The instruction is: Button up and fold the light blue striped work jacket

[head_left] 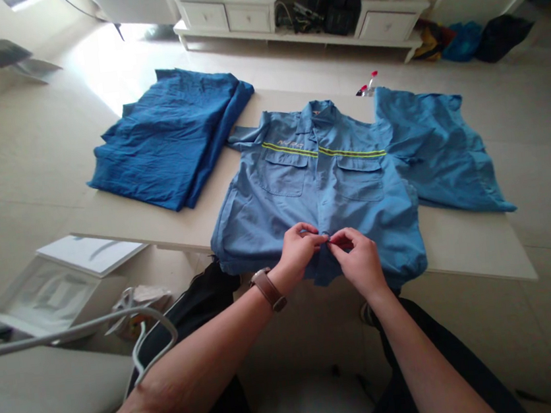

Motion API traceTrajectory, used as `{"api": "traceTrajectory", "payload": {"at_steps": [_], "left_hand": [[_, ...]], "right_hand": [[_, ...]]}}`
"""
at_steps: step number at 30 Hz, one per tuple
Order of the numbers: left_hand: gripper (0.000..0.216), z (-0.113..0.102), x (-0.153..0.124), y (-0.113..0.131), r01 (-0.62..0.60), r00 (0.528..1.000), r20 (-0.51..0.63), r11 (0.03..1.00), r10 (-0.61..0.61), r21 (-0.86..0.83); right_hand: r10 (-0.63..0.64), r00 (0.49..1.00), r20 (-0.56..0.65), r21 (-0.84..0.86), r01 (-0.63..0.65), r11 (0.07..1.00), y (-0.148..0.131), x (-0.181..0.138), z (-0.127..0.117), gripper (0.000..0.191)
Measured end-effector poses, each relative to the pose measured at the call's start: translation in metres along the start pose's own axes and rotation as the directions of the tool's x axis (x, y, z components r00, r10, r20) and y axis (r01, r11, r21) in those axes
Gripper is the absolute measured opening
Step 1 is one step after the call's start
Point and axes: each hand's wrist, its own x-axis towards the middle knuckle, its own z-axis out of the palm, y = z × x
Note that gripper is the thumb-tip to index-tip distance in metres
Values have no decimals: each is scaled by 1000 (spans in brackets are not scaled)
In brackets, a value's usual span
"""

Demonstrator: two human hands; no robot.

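A light blue work shirt (281,212) lies front up, collar away from me, with a yellow-striped band across the chest and two flap pockets. My left hand (300,249) and my right hand (357,257) meet at the front placket near its lower edge. Both pinch the fabric there, fingertips almost touching. Whether a button sits between them is too small to make out. The shirt's bottom edge hangs over the near edge of the table (479,243).
Folded darker blue cloth (163,140) lies on the left of the table. Another light blue garment (448,147) is at the right, touching the shirt. Red-capped bottles (369,83) show behind it. A white box (65,283) and a grey cable (161,315) are near my left arm.
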Motion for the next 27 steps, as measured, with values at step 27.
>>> {"api": "traceTrajectory", "payload": {"at_steps": [27], "left_hand": [[33, 0, 0, 5, 11, 1000, 4, 997, -11, -79]], "right_hand": [[-115, 991, -74, -70, 110, 992, -11, -2, -1, 11]]}}
